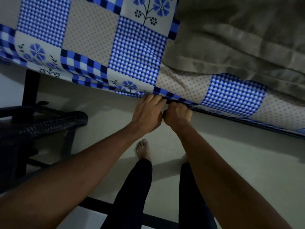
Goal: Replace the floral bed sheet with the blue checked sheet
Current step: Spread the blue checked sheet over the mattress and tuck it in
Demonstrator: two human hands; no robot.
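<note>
Tucking looks to be the step in hand, with the blue checked sheet (137, 52) already spread over the bed (247, 122) and its near edge gripped by the left hand (148, 111) and right hand (178, 115), which touch, so next it likely needs pushing in underneath.

The scene is dim, with cool, flat light. The blue checked sheet (137, 52) is the brightest part, while the woven chair (49, 124) at the left is almost black. Soft shadows lie on the pale floor (247, 162). The upper left corner is blurred, and the wide lens bends straight lines.
</note>
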